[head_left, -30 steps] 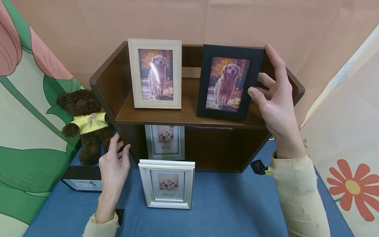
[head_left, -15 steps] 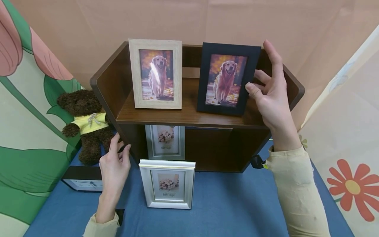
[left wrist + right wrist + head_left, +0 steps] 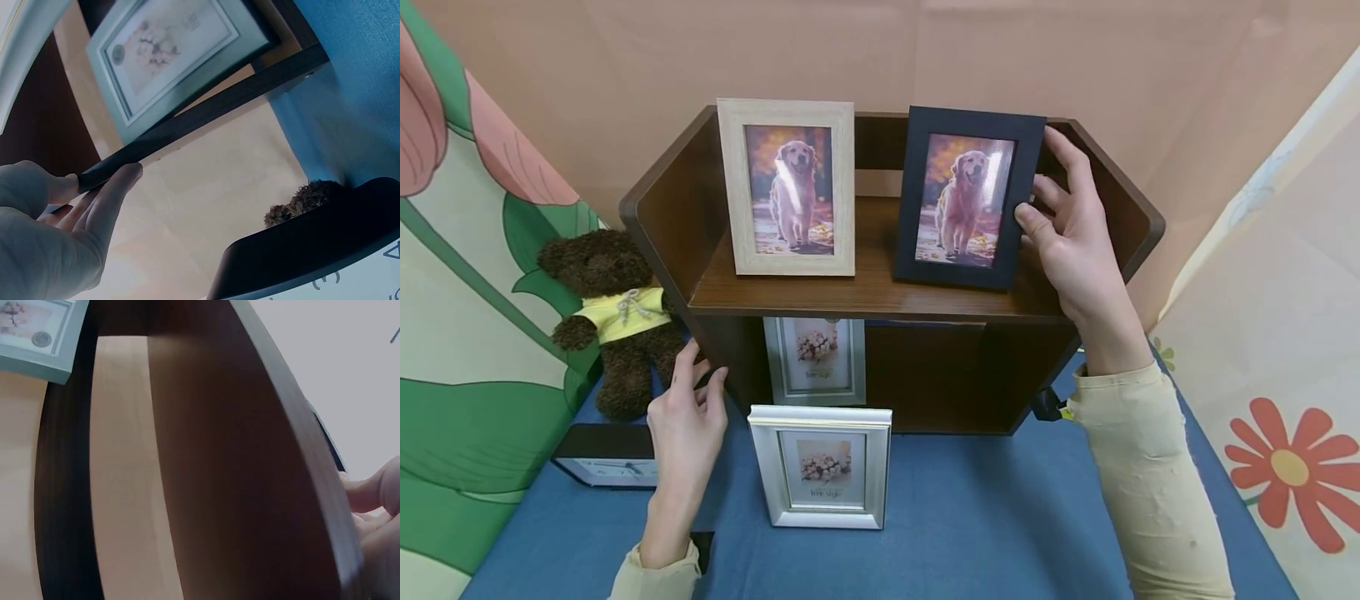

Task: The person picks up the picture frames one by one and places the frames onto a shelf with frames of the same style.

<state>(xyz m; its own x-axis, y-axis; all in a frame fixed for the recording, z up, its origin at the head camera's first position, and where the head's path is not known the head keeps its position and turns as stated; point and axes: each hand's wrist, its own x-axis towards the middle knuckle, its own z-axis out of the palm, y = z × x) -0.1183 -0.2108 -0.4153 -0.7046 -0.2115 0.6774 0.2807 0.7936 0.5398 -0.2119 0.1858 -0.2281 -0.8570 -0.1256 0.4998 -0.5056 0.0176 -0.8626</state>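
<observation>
On the upper board of a dark brown wooden shelf stands a black picture frame with a dog photo, slightly slanted. My right hand holds its right edge, thumb on the front and other fingers partly hidden behind. To its left, apart from it, stands a cream picture frame with the same photo. My left hand grips the shelf's left side panel, thumb on one face and fingers on the other. In the right wrist view, only part of the right hand shows beyond the upper board.
A silver frame stands on the blue cloth before the shelf. Another grey-green frame stands in the lower compartment. Left of the shelf are a brown teddy bear in yellow and a black clock.
My right hand has moved left with the black frame, which now stands a little nearer the cream one and slightly farther back. The left hand keeps its hold on the side panel.
</observation>
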